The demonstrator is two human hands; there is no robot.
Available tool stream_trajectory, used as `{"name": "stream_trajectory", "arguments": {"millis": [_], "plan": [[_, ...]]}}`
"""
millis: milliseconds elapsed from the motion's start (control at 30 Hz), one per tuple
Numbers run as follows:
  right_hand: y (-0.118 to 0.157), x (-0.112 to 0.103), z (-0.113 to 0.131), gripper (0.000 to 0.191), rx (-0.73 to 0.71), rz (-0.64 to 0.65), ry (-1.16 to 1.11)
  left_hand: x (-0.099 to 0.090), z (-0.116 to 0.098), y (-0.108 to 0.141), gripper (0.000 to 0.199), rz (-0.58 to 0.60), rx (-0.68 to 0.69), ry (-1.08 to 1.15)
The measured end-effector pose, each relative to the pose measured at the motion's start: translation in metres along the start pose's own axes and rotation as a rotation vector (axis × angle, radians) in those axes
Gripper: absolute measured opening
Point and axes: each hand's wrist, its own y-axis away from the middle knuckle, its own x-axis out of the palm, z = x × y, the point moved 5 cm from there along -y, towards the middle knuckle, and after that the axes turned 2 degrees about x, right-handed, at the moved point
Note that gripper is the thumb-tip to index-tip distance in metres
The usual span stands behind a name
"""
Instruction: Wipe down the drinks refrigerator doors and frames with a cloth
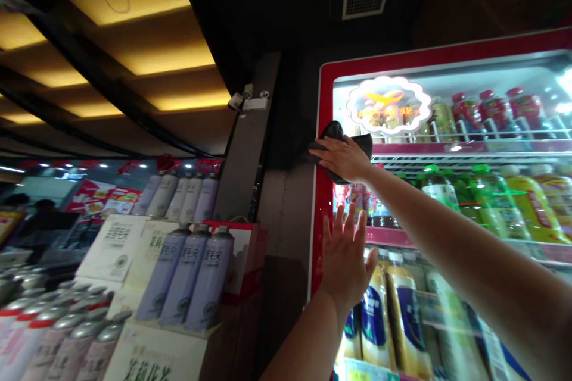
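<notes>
Down at the lower left you're working beside rows of lavender bottles [184,277], with white boxes [111,247] and a red-and-white gift bag [243,256] next to them. Moving right, your left hand [344,262] is hanging open, fingers spread and holding nothing, right by the drinks fridge [429,58], though I can't tell if it's touching the glass. Your right hand [342,158] is pinning a black cloth [336,131] at the fridge's upper left, fingers almost flat. That cloth's looking soft and light, so I'd palm its middle. Inside, the fridge is showing red bottles [491,110], green-capped bottles [482,208] and yellow bottles [404,315].
</notes>
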Motion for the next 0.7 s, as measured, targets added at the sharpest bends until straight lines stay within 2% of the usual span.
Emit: {"name": "stream_trajectory", "arguments": {"millis": [67, 133, 233, 300, 333, 400, 467, 533, 600, 700], "plan": [[-0.01, -0.003, -0.006, 0.048, 0.169, -0.047, 0.023, 0.0, 0.001, 0.001, 0.078, -0.006, -0.003, 0.001], [-0.012, -0.004, 0.001, 0.049, 0.241, -0.089, 0.03, 0.0, 0.001, 0.001, 0.076, -0.011, -0.001, 0.005], [-0.009, 0.001, 0.024, 0.052, 0.102, -0.053, 0.012, 0.0, 0.002, 0.0, 0.074, -0.014, 0.007, 0.011], [-0.005, 0.001, 0.027, 0.05, 0.024, -0.023, 0.014, -0.001, 0.002, 0.0, 0.074, -0.016, 0.011, 0.015], [-0.004, -0.002, 0.022, 0.049, 0.026, -0.028, 0.022, -0.001, 0.003, -0.001, 0.075, -0.015, 0.013, 0.017], [0.0, -0.01, 0.001, 0.049, 0.122, -0.082, 0.043, -0.002, 0.003, -0.001, 0.075, -0.005, 0.017, 0.022], [0.01, -0.018, -0.023, 0.049, 0.303, -0.176, 0.06, -0.002, 0.002, -0.002, 0.075, 0.012, 0.013, 0.021], [0.028, -0.021, -0.036, 0.05, 0.485, -0.266, 0.074, -0.002, 0.002, -0.002, 0.074, 0.022, 0.005, 0.016], [0.043, -0.018, -0.029, 0.05, 0.543, -0.296, 0.089, -0.001, 0.002, -0.002, 0.074, 0.014, 0.001, 0.013], [0.043, -0.008, 0.005, 0.05, 0.372, -0.209, 0.085, 0.002, 0.002, -0.002, 0.074, -0.004, 0.001, 0.01]]}}
